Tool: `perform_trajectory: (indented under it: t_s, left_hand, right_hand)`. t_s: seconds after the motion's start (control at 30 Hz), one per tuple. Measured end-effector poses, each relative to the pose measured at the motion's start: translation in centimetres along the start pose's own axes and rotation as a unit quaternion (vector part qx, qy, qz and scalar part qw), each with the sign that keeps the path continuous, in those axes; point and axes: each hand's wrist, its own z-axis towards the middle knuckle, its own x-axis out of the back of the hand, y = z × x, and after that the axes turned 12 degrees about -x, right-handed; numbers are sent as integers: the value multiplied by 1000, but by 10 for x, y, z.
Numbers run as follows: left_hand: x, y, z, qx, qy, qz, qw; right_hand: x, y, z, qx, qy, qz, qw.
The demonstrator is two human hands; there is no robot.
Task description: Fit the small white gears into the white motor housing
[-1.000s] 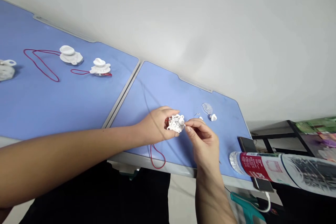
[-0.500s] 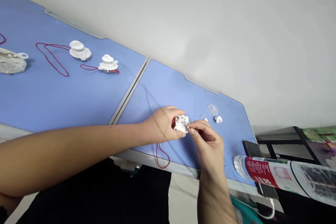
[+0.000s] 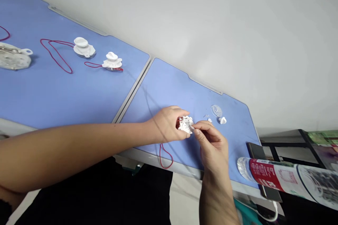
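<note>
My left hand (image 3: 169,124) is wrapped round a small white plastic pull-cord mechanism (image 3: 185,125), its opened inner side facing up, with grey metal-looking parts showing. A red cord loop (image 3: 166,156) hangs below that hand at the table's front edge. At the mechanism's right rim, the thumb and forefinger of my right hand (image 3: 212,142) are pinched together. Whatever lies between those fingertips is too small to make out. Just beyond the right hand lie a clear round plastic cover (image 3: 216,110), a white knob (image 3: 223,120) and tiny loose bits (image 3: 206,116).
Two white-knobbed units (image 3: 84,47) with red cords and a larger clear-cased one stand on the left blue table (image 3: 66,102). A bottle (image 3: 280,175) with a red-and-white label, holding dark bits, lies over a dark phone-like slab (image 3: 270,193) at the right. A white wall rises behind.
The whole view has shifted slightly, so everything sits a little further right. Both hands keep the same hold on the mechanism, with barely any finger movement.
</note>
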Motion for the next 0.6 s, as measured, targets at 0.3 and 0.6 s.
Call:
perform_trajectory:
  t_s: [0.3, 0.6]
  left_hand:
    - [0, 1, 0, 12, -6, -12, 1000]
    - [-1, -1, 0, 5, -2, -16, 1000]
  right_hand:
    - [0, 0, 0, 6, 2, -3, 1000]
    - [2, 1, -1, 36, 11, -21, 999]
